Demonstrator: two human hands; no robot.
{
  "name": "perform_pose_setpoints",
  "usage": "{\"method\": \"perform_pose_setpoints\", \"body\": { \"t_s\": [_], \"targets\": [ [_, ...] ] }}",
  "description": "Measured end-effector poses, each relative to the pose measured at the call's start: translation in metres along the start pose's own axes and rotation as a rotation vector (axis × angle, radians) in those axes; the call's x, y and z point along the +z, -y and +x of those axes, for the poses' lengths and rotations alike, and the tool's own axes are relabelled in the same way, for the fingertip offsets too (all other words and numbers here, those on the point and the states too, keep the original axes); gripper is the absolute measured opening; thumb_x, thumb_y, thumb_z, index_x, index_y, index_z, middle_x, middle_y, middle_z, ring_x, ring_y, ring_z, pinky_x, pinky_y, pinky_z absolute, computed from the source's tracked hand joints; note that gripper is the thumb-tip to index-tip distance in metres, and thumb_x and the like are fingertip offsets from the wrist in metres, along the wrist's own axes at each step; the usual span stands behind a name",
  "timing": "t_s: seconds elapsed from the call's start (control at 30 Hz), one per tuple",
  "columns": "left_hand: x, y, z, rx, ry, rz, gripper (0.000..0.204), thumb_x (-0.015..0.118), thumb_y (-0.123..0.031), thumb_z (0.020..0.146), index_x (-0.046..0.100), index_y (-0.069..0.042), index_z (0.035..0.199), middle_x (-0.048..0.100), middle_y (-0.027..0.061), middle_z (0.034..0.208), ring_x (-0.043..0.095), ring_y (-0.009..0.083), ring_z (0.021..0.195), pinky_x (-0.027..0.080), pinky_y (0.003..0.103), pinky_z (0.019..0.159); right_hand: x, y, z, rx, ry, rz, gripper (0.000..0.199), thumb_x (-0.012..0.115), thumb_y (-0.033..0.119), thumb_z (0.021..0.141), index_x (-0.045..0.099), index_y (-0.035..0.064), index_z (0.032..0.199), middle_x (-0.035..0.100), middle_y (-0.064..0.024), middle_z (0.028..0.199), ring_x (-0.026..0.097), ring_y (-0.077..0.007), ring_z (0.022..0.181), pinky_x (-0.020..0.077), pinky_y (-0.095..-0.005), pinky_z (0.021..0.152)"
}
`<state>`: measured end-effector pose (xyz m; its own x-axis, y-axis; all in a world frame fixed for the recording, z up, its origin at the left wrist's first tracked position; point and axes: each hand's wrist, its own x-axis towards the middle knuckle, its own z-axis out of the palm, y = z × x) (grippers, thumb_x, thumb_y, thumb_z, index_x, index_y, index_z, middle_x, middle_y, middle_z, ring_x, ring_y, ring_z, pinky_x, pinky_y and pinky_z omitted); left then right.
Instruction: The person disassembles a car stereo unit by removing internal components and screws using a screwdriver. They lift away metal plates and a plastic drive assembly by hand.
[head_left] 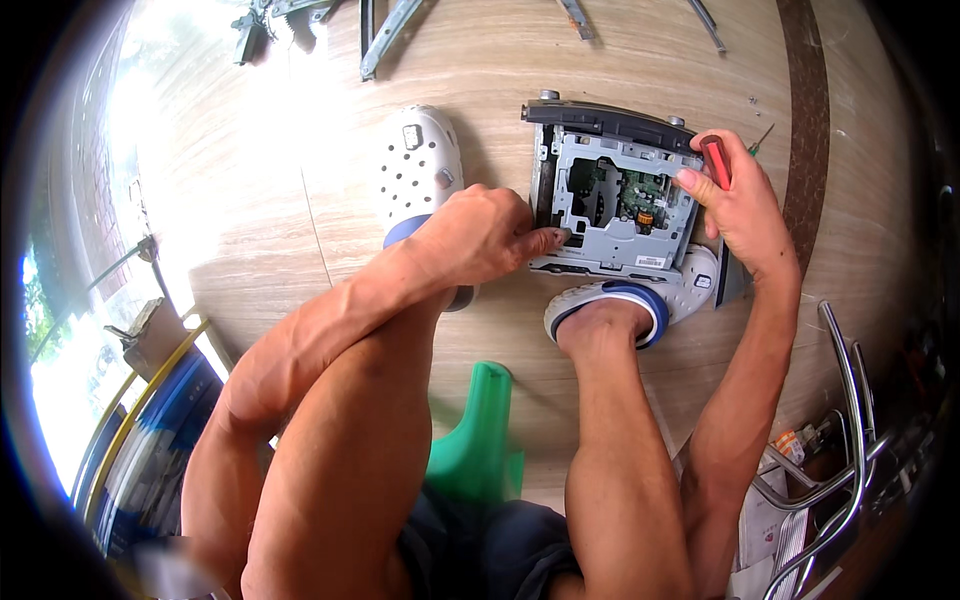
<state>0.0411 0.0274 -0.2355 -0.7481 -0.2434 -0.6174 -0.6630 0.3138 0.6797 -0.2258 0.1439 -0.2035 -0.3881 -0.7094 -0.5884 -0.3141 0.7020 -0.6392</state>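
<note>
A car stereo unit point(612, 240) with a grey metal frame and a black front panel stands tilted above my right shoe. Its frame has an opening that shows a green circuit board point(640, 190). My left hand point(485, 232) is closed at the unit's left side, its thumb pressed on the lower left corner and its other fingers curled. At the upper right corner, my right hand point(745, 205) grips the unit with the thumb on the frame. A red-handled screwdriver point(716, 162) is tucked in that same hand; its tip is hidden.
White clogs point(415, 165) are on my feet over the tiled floor. A green plastic stool point(475, 440) is beneath me. Metal brackets point(388, 40) lie at the far side, a thin screwdriver point(762, 138) by the dark floor strip point(808, 130). Chrome tubing point(850, 400) stands right.
</note>
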Motion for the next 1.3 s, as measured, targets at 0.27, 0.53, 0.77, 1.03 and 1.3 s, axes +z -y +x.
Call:
{"method": "perform_pose_setpoints", "body": {
  "t_s": [0.27, 0.53, 0.77, 1.03, 1.3],
  "targets": [
    [-0.008, -0.010, 0.001, -0.095, 0.079, -0.005, 0.053, 0.059, -0.049, 0.097, 0.074, 0.000, 0.082, 0.068, 0.0273, 0.079, 0.066, 0.0467, 0.082, 0.052, 0.050, 0.079, 0.015, 0.009, -0.020, 0.001, -0.272, -0.184, 0.039, 0.074, 0.026, 0.092, 0.062, 0.0060, 0.123, 0.067, -0.0124, 0.089, 0.060, -0.0177, 0.063, 0.0489, -0.0325, 0.058],
    [-0.013, -0.012, 0.000, -0.119, 0.013, -0.085, 0.051, 0.060, -0.048, 0.097, 0.074, 0.000, 0.087, 0.067, 0.0261, 0.078, 0.066, 0.0445, 0.079, 0.052, 0.049, 0.078, 0.046, -0.007, -0.061, 0.069, -0.529, -0.101, 0.027, 0.076, 0.027, 0.092, 0.071, 0.0031, 0.102, 0.065, -0.0023, 0.079, 0.054, -0.0086, 0.071, 0.0475, -0.0263, 0.068],
    [-0.013, -0.001, 0.000, -0.132, 0.022, -0.172, 0.046, 0.060, -0.042, 0.098, 0.073, 0.000, 0.086, 0.066, 0.0218, 0.071, 0.066, 0.0354, 0.071, 0.051, 0.044, 0.071, 0.075, -0.010, -0.079, -0.277, -0.389, -0.082, 0.024, 0.077, 0.016, 0.090, 0.069, 0.0026, 0.107, 0.071, -0.0081, 0.091, 0.063, -0.0153, 0.075, 0.0517, -0.0301, 0.072],
    [-0.014, 0.011, 0.002, -0.204, -0.443, -1.061, 0.034, 0.063, -0.033, 0.100, 0.070, 0.000, 0.092, 0.062, 0.0011, 0.067, 0.057, 0.0121, 0.059, 0.048, 0.027, 0.060, 0.090, 0.001, -0.057, -0.277, -0.143, -0.199, 0.031, 0.075, 0.017, 0.089, 0.067, 0.0033, 0.116, 0.069, -0.0169, 0.110, 0.068, -0.0362, 0.097, 0.0546, -0.0411, 0.082],
    [-0.015, 0.022, 0.005, -0.267, -0.559, -1.317, 0.026, 0.055, -0.025, 0.104, 0.066, -0.002, 0.101, 0.056, -0.0024, 0.074, 0.056, 0.0084, 0.065, 0.048, 0.023, 0.062, 0.087, -0.001, -0.041, -0.293, -0.085, -0.303, 0.020, 0.074, 0.018, 0.086, 0.067, 0.0080, 0.103, 0.065, -0.0145, 0.095, 0.066, -0.0399, 0.087, 0.0534, -0.0473, 0.074]
  ]
}}
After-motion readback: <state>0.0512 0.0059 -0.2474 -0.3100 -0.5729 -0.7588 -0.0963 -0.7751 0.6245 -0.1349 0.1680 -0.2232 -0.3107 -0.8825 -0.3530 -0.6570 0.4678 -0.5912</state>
